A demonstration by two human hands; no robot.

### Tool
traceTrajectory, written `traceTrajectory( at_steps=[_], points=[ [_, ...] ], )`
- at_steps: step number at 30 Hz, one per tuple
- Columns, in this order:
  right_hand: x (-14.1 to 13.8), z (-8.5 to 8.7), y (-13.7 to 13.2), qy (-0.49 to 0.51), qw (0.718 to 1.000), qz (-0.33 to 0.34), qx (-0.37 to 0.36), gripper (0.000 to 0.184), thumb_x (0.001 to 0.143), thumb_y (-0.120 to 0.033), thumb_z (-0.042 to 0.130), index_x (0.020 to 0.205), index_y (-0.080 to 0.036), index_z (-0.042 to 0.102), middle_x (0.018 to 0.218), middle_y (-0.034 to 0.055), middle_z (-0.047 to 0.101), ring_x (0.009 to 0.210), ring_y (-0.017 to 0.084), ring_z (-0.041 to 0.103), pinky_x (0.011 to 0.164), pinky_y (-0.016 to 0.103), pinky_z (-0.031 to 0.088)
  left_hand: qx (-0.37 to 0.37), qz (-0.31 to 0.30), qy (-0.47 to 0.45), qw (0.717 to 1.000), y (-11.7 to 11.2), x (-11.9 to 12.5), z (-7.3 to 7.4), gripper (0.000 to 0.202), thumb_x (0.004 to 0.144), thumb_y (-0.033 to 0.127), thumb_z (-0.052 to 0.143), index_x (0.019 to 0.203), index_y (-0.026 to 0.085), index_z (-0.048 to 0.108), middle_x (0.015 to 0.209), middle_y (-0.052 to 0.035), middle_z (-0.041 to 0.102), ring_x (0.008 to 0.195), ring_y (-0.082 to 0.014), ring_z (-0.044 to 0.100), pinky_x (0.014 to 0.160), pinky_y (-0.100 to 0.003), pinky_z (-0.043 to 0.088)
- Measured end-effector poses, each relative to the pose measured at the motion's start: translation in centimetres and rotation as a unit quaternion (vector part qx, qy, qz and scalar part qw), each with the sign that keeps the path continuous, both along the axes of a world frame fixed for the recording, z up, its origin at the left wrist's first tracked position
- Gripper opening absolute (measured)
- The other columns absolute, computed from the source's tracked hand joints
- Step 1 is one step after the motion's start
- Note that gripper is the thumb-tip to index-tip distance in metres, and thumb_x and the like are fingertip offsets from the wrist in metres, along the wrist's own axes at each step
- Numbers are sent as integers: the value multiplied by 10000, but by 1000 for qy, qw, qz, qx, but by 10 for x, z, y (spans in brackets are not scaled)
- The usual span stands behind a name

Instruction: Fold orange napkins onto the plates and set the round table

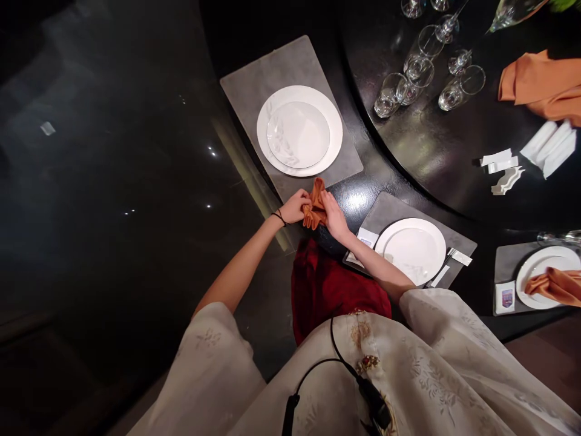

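**As your left hand point(294, 206) and right hand point(334, 215) pinch it, an orange napkin point(315, 206) bunches up at the edge of a gray place mat point(345, 163)**

Since both hands are closed on the cloth, neither stands wide: the left grips the napkin from one side, the right from the other, and the gathered folds stand between them. The napkin is held over the black table point(363, 203), its top just touching the mat's lower edge.

On that mat, you have a large white plate point(331, 151) under a smaller leaf-patterned plate point(298, 134). Your right forearm passes close to a second mat point(399, 212), which carries a plain white plate point(411, 251), a fork point(458, 256) and a small white card point(367, 245). Farther right, a third plate point(542, 275) has a folded orange napkin point(554, 286) lying on it, with a printed card point(505, 298) beside it.

Up on a raised round black top, you can see a cluster of drinking glasses point(394, 94), a loose heap of orange napkins point(540, 85) and some white folded papers point(549, 148).

A thin black band circles your left wrist point(279, 217). Your cream embroidered robe point(440, 339) and red skirt point(336, 290) fill the bottom of the view, and a black cord point(338, 363) lies across the robe.
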State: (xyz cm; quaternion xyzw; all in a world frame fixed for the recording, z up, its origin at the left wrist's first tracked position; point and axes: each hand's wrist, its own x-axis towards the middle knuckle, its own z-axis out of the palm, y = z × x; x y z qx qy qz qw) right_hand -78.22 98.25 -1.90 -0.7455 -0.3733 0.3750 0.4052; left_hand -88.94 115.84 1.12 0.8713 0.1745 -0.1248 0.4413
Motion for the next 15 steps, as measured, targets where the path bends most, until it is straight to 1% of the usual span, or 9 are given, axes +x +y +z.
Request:
traceTrajectory(
  at_steps=[1,2,4,7,9,12,15],
  points=[
    [1,-1,1,-37,998,57,-4,609,988,-183,407,1596,-163,426,1700,131,358,1635,215,209,1360,494,172,-12,1,-17,1000,5,-6,3,99,756,199,625,787,163,711,1056,-91,534,1007,-225,590,973,-373,545],
    [1,-4,3,-67,992,103,-8,605,987,-155,395,1591,-156,440,1698,131,361,1642,223,183,1366,511,144,-19,3,-28,999,9,-12,6,99,753,209,628,786,164,710,1066,-91,529,1012,-225,590,976,-376,545],
    [0,-12,8,-110,980,167,-9,580,989,-115,376,1558,-141,492,1670,139,412,1638,233,202,1373,512,132,-22,3,-29,999,11,-18,9,94,746,215,628,776,166,702,1061,-90,517,1007,-224,587,974,-383,548],
    [-3,-27,14,-143,960,241,26,521,996,-112,405,1488,-148,572,1614,138,495,1610,245,291,1375,491,183,-8,4,-4,1000,9,-19,9,98,739,211,623,782,167,699,1009,-83,489,1010,-232,575,966,-388,553],
    [-4,-35,16,-154,942,292,57,485,996,-119,427,1446,-150,607,1576,139,540,1585,257,349,1358,513,244,3,1,16,1000,7,-16,6,91,727,197,618,768,169,694,966,-77,471,998,-237,565,946,-383,556],
    [-5,-39,18,-172,922,341,59,446,979,-104,446,1374,-112,653,1494,185,604,1545,281,415,1330,546,292,17,-18,42,999,5,-11,-1,58,696,176,625,714,180,680,911,-67,460,918,-229,546,881,-370,555],
    [-4,-36,24,-176,915,360,52,436,931,-74,493,1316,-107,695,1407,198,657,1501,290,471,1316,533,315,40,-14,58,997,6,-10,-5,86,680,164,635,727,184,705,919,-65,457,850,-217,530,843,-375,544]
  ],
)
